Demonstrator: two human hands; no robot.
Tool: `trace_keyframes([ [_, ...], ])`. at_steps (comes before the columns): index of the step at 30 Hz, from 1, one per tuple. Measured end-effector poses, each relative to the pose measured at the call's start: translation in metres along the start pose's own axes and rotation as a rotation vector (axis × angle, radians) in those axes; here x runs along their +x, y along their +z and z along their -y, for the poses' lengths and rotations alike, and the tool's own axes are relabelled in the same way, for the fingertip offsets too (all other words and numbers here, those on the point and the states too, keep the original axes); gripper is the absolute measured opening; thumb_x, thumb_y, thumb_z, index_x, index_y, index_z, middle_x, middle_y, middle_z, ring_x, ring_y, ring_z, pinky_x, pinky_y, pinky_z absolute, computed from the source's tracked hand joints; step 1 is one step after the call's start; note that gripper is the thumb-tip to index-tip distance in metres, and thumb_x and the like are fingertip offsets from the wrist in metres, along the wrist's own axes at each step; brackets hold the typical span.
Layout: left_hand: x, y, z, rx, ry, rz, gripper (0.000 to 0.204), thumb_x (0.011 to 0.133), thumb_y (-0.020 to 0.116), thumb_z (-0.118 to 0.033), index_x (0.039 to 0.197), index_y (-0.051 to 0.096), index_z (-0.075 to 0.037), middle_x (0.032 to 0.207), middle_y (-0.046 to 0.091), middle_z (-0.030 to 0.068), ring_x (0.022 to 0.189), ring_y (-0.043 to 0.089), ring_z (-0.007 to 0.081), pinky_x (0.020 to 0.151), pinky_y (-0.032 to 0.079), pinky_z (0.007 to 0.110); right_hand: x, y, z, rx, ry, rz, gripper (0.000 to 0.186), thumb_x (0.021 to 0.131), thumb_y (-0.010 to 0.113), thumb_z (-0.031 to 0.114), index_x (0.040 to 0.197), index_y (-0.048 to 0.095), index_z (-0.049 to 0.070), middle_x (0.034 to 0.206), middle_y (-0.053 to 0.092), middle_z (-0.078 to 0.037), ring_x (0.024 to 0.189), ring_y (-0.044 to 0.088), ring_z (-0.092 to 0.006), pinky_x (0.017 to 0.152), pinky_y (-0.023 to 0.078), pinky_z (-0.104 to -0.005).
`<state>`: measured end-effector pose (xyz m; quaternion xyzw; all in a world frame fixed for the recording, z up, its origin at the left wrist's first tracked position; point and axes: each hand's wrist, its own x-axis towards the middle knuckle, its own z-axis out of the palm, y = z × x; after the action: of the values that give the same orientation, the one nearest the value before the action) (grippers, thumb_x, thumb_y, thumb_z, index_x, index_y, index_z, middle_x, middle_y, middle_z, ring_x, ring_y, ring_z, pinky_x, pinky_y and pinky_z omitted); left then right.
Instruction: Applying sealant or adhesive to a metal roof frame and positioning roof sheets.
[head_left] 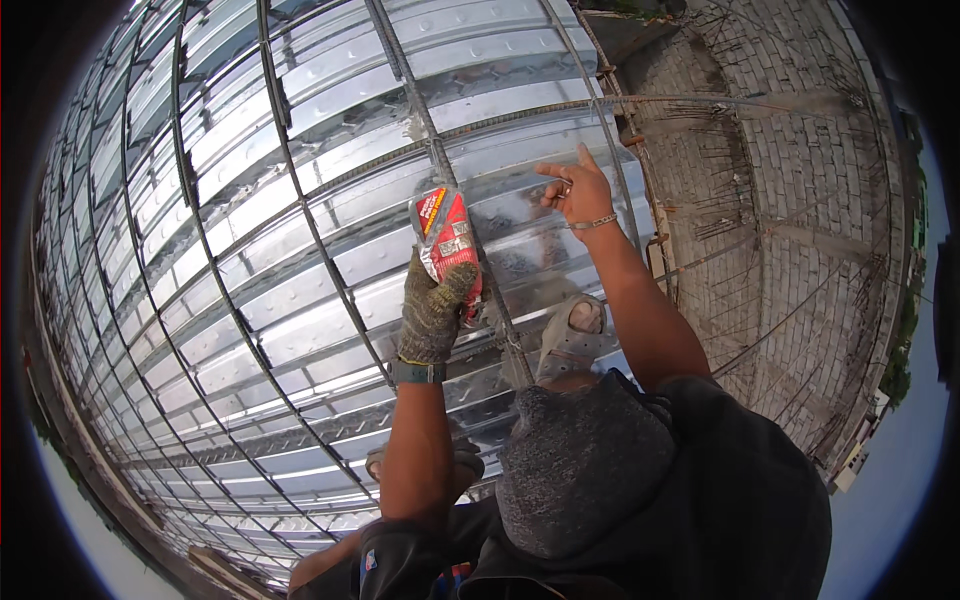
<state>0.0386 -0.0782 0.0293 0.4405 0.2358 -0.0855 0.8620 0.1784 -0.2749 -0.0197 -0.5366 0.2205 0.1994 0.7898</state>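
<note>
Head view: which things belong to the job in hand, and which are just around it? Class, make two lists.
Seemingly in the job:
red packet, in the left hand
glove, on that hand
steel rods
metal sheets, under the rods

Just worn or nearby:
bracelet, right wrist
sandal
brickwork, far right

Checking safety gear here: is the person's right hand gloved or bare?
Bare: the right hand shows uncovered skin down to its bracelet.

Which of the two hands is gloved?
The left hand: it wears a mottled knit glove and grips the red packet. The right hand is ungloved, a bracelet at its wrist.
</note>
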Motion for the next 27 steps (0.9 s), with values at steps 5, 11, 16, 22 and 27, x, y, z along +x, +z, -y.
trace_keyframes([
  [5,0.016,0.029,0.016,0.126,-0.073,0.061,0.052,0.077,0.068,-0.019,0.119,0.041,-0.004,0.088,0.060,0.0096,0.064,0.059,0.0141,0.054,0.048,0.027,-0.034,-0.020,-0.004,-0.050,-0.039,-0.083,0.068,0.084,0.039,0.008,0.141,0.001,0.008,0.098,0.059,-0.021,0.058,0.057,-0.0165,0.051,0.051,-0.0314],
  [11,0.070,0.059,0.010,0.410,-0.183,0.136,0.066,0.078,0.064,-0.010,0.129,0.023,-0.004,0.082,0.057,0.0084,0.065,0.057,0.0144,0.047,0.051,0.030,-0.044,-0.043,-0.005,-0.051,-0.037,-0.078,0.057,0.086,0.041,0.011,0.138,0.019,0.004,0.094,0.061,-0.019,0.057,0.057,-0.0159,0.053,0.052,-0.0313],
  [16,0.130,0.075,-0.002,1.425,0.170,0.397,0.065,0.080,0.060,-0.026,0.132,0.027,-0.004,0.097,0.058,0.0214,0.081,0.059,0.0329,0.067,0.048,0.041,-0.052,-0.054,0.008,-0.013,-0.078,-0.119,0.048,0.088,0.043,0.011,0.133,0.029,0.002,0.090,0.062,-0.015,0.058,0.058,-0.0145,0.054,0.051,-0.0302],
  [22,0.183,0.105,-0.011,1.855,0.285,0.548,0.068,0.077,0.063,-0.040,0.128,0.037,-0.004,0.105,0.058,0.0219,0.097,0.056,0.0362,0.081,0.045,0.042,-0.060,-0.062,0.012,0.192,-0.092,-0.136,0.052,0.085,0.045,0.008,0.132,0.027,-0.003,0.081,0.062,-0.013,0.053,0.057,-0.0135,0.048,0.048,-0.0265],
  [27,0.193,0.157,-0.033,2.093,0.034,0.633,0.069,0.074,0.066,-0.041,0.126,0.040,-0.004,0.106,0.058,0.0204,0.097,0.057,0.0344,0.082,0.046,0.040,-0.070,-0.071,0.014,0.274,-0.090,-0.268,0.043,0.085,0.044,0.008,0.128,0.038,0.000,0.083,0.062,-0.012,0.058,0.057,-0.0131,0.055,0.050,-0.0299],
])
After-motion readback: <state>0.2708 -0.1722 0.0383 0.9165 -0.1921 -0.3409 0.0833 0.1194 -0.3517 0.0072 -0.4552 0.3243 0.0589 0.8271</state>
